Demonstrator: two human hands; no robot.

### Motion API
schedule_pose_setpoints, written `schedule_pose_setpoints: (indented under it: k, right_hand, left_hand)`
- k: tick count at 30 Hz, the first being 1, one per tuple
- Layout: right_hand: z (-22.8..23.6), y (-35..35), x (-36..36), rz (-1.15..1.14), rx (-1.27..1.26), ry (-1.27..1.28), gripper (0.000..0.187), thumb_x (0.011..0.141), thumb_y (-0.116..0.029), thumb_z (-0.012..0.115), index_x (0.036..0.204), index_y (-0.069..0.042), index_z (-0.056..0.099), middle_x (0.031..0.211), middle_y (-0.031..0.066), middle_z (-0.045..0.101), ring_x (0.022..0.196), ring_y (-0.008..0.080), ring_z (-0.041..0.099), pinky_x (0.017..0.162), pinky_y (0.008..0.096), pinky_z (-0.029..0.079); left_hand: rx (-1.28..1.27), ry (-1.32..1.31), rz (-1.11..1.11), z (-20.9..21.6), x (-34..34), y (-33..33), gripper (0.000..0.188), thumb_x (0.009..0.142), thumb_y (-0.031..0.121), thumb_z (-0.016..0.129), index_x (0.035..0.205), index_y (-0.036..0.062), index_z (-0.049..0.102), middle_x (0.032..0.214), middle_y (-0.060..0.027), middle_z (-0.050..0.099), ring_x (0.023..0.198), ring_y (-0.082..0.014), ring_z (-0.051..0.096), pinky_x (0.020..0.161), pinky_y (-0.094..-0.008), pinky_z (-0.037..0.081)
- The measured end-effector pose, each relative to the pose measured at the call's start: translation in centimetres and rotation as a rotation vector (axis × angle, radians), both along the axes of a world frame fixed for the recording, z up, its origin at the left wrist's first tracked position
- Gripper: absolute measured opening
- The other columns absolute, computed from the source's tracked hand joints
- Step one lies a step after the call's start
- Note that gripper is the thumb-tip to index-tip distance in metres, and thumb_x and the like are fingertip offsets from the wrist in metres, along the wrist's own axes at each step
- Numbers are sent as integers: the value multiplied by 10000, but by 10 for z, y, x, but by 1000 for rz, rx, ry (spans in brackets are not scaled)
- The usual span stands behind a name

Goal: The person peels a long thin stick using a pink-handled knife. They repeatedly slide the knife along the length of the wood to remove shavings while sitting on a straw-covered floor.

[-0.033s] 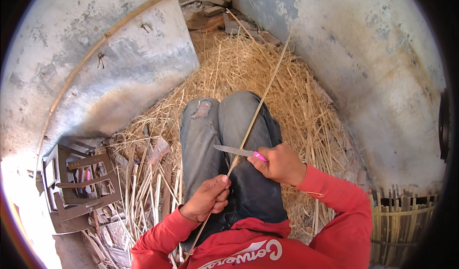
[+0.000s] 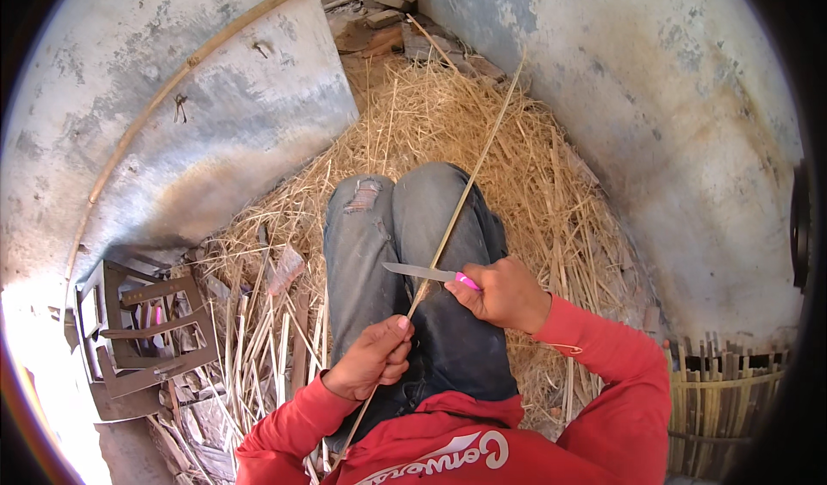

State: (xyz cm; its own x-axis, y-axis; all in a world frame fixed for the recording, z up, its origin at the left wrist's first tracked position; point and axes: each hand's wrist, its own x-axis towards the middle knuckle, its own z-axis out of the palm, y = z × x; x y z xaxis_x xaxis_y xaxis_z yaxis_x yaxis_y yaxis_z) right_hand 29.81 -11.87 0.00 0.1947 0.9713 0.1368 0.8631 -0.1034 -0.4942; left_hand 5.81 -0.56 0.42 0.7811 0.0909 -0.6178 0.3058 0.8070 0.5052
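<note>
A long, thin bamboo strip runs slantwise across my lap, from near my waist up past my knees. My left hand is closed, pinching the strip between thumb and fingers just below the blade. In my right hand is a knife with a pink handle, the fingers wrapped round it. Its blade points left and lies across the strip, a short way above my left hand. My right thumb rests near the strip beside the handle. Both legs, in worn jeans, are bent under the work.
Straw-like shavings heap up beyond my knees, with loose strips at the left. A brown slatted frame stands at the left. A long curved pole leans on the left wall. At the lower right is a woven bamboo basket.
</note>
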Motion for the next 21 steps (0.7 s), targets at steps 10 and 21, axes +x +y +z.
schedule_pose_setpoints:
  k: [10,21]
  right_hand:
    - [-30,26,178,-538,168,-202,632,1042,-509,471,763,15,689,638,277,589,613,476,595,606,545,461]
    - [-19,76,193,-568,462,-99,506,1057,-462,479,920,-3,644,675,221,599,615,418,590,592,494,449]
  left_hand:
    - [75,119,-22,16,-71,-17,263,1086,315,510,924,115,458,637,21,359,461,-86,298,425,-254,226]
    - [-66,125,-50,5,-107,3,327,1097,371,446,946,84,492,602,39,283,474,-74,202,440,-261,185]
